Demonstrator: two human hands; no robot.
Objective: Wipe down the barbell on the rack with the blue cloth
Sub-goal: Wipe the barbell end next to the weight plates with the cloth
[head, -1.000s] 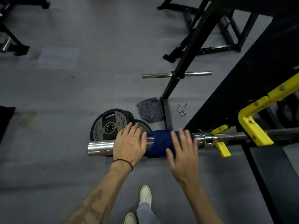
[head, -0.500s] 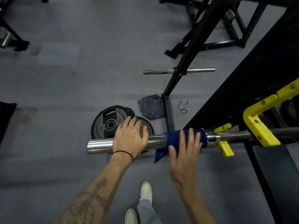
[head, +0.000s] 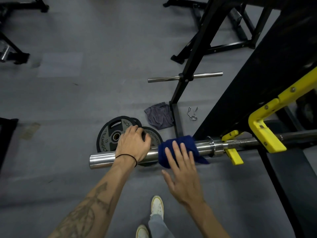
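Barbell (head: 106, 158) sleeve lies left–right; right hand (head: 184, 176), fingers straight, presses blue cloth (head: 178, 148) wrapped on it — left hand (head: 133, 146) curled over bare steel beside.

Tattooed forearm (head: 89, 208) — black wristband (head: 127, 156).

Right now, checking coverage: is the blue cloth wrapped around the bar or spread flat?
Wrapped: the blue cloth curls over the barbell sleeve, one corner hanging below.

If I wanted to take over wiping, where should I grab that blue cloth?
Probably from above, at the middle of the blue cloth. It is draped over the round barbell sleeve, so fingers can curl around both, as the right hand's straight fingers rest there.
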